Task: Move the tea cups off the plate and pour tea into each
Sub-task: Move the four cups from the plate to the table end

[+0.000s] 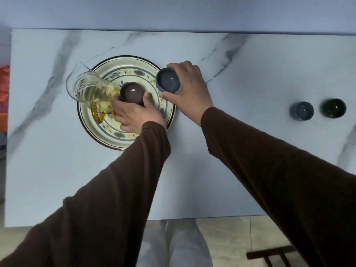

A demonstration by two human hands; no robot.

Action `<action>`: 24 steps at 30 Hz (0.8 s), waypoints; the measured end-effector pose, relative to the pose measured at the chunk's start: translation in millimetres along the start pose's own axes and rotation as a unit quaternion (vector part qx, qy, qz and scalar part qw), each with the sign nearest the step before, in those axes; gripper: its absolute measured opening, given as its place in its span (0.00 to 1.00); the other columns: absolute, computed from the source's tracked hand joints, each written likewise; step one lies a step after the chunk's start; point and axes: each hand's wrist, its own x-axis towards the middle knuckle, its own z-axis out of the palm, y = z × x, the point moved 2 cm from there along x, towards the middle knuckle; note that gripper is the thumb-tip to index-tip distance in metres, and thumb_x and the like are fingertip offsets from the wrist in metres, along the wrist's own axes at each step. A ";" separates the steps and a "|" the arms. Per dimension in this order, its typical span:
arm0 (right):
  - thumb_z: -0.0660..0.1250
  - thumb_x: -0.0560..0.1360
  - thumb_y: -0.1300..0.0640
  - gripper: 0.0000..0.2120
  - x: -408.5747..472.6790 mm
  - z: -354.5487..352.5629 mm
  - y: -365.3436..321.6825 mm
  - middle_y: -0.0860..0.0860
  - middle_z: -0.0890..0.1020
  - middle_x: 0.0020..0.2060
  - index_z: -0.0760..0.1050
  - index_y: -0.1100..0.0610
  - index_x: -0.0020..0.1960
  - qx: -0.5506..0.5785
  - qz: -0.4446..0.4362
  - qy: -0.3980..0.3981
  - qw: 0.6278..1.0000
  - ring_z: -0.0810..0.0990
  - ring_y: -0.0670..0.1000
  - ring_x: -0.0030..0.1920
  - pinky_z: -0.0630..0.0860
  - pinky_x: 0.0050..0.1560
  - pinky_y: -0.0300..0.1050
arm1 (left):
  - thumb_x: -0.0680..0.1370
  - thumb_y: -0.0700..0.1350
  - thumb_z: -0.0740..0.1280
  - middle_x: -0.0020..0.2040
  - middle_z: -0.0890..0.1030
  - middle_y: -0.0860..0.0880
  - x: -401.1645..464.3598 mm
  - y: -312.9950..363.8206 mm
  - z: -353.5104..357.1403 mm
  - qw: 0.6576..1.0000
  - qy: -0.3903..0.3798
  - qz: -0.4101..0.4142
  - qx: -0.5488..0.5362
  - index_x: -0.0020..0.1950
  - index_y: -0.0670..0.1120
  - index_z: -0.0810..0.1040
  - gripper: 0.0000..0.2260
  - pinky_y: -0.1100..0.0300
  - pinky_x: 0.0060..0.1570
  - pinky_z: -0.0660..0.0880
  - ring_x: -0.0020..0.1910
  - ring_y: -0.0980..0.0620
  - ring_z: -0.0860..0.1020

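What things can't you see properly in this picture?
- Head view: the base of the brown cup, hidden by the left hand.
- The far side of the blue cup, covered by the right hand.
- The orange thing, cut off by the left edge.

Looks like someone's home, probably a dining spot: marble-look table [250, 74], flowered plate [123, 74], tiled floor [231, 234] at the bottom.

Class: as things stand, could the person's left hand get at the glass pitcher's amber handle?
Probably not yet: the left hand is wrapped around the brown cup. The handle lies just beside it, unblocked, once the cup is released.
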 end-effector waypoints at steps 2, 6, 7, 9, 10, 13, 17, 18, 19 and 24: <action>0.74 0.68 0.45 0.31 -5.2 -1.7 1.2 0.51 0.74 0.60 0.70 0.53 0.67 0.000 0.006 0.004 1.000 0.69 0.52 0.60 0.67 0.56 0.41 | 0.70 0.57 0.72 0.70 0.71 0.50 0.7 -4.8 -3.2 0.999 -0.011 0.036 -0.003 0.71 0.47 0.64 0.34 0.47 0.64 0.62 0.69 0.46 0.67; 0.74 0.68 0.45 0.31 -20.8 -6.9 3.9 0.51 0.74 0.60 0.70 0.53 0.66 0.005 0.030 0.011 0.999 0.69 0.53 0.61 0.69 0.57 0.44 | 0.73 0.57 0.68 0.73 0.67 0.46 -0.5 -11.6 -15.2 0.989 -0.047 0.129 0.058 0.75 0.47 0.60 0.34 0.45 0.65 0.61 0.71 0.44 0.65; 0.74 0.68 0.45 0.31 -26.8 -9.2 4.6 0.51 0.74 0.60 0.70 0.53 0.67 0.006 0.038 0.014 0.999 0.69 0.53 0.61 0.70 0.57 0.44 | 0.74 0.57 0.67 0.73 0.67 0.45 -1.6 -12.1 -19.1 0.984 -0.059 0.154 0.072 0.76 0.47 0.60 0.34 0.45 0.65 0.61 0.71 0.43 0.65; 0.74 0.68 0.45 0.31 -41.1 -15.3 6.1 0.51 0.74 0.60 0.70 0.53 0.67 0.010 0.052 0.023 0.998 0.69 0.53 0.61 0.70 0.58 0.44 | 0.74 0.57 0.66 0.73 0.67 0.44 -6.1 -11.3 -28.6 0.972 -0.089 0.205 0.073 0.76 0.48 0.60 0.34 0.45 0.68 0.59 0.72 0.42 0.63; 0.74 0.68 0.45 0.30 -49.0 -19.0 7.4 0.51 0.74 0.60 0.70 0.53 0.67 0.013 0.059 0.028 0.998 0.69 0.53 0.61 0.70 0.58 0.44 | 0.74 0.57 0.66 0.72 0.67 0.44 -9.5 -10.3 -33.4 0.963 -0.107 0.236 0.071 0.76 0.48 0.60 0.33 0.46 0.69 0.57 0.73 0.42 0.63; 0.74 0.69 0.44 0.30 -81.4 -36.5 15.7 0.50 0.74 0.60 0.70 0.52 0.67 0.013 0.083 0.049 0.995 0.69 0.52 0.61 0.70 0.57 0.43 | 0.74 0.57 0.66 0.70 0.69 0.44 -30.8 -7.3 -48.7 0.918 -0.167 0.348 0.089 0.75 0.47 0.62 0.32 0.46 0.67 0.59 0.70 0.41 0.65; 0.75 0.68 0.44 0.31 -131.3 -65.3 38.3 0.49 0.74 0.59 0.70 0.51 0.66 0.009 0.123 0.074 0.990 0.70 0.51 0.60 0.71 0.56 0.44 | 0.74 0.58 0.66 0.67 0.71 0.45 -71.8 -2.9 -62.3 0.860 -0.245 0.440 0.077 0.73 0.48 0.64 0.31 0.48 0.64 0.60 0.67 0.42 0.67; 0.75 0.67 0.43 0.31 -145.7 -73.2 46.5 0.49 0.74 0.60 0.70 0.51 0.66 0.006 0.133 0.079 0.988 0.70 0.50 0.60 0.71 0.56 0.43 | 0.74 0.58 0.67 0.67 0.72 0.45 -85.3 -2.5 -64.4 0.847 -0.259 0.457 0.081 0.73 0.48 0.65 0.31 0.48 0.64 0.60 0.66 0.42 0.67; 0.76 0.67 0.43 0.31 -160.1 -81.3 54.7 0.49 0.74 0.60 0.70 0.50 0.66 0.003 0.142 0.083 0.986 0.70 0.50 0.60 0.71 0.56 0.43 | 0.74 0.59 0.67 0.66 0.72 0.45 -98.6 -2.2 -65.7 0.834 -0.271 0.472 0.089 0.72 0.48 0.65 0.31 0.48 0.64 0.60 0.66 0.42 0.67; 0.76 0.67 0.43 0.31 -233.1 -115.7 101.6 0.48 0.74 0.59 0.70 0.50 0.66 0.003 0.168 0.095 0.981 0.70 0.50 0.60 0.69 0.54 0.40 | 0.73 0.59 0.69 0.63 0.74 0.45 -172.3 -8.1 -67.6 0.787 -0.314 0.519 0.110 0.71 0.48 0.67 0.30 0.50 0.61 0.60 0.63 0.43 0.68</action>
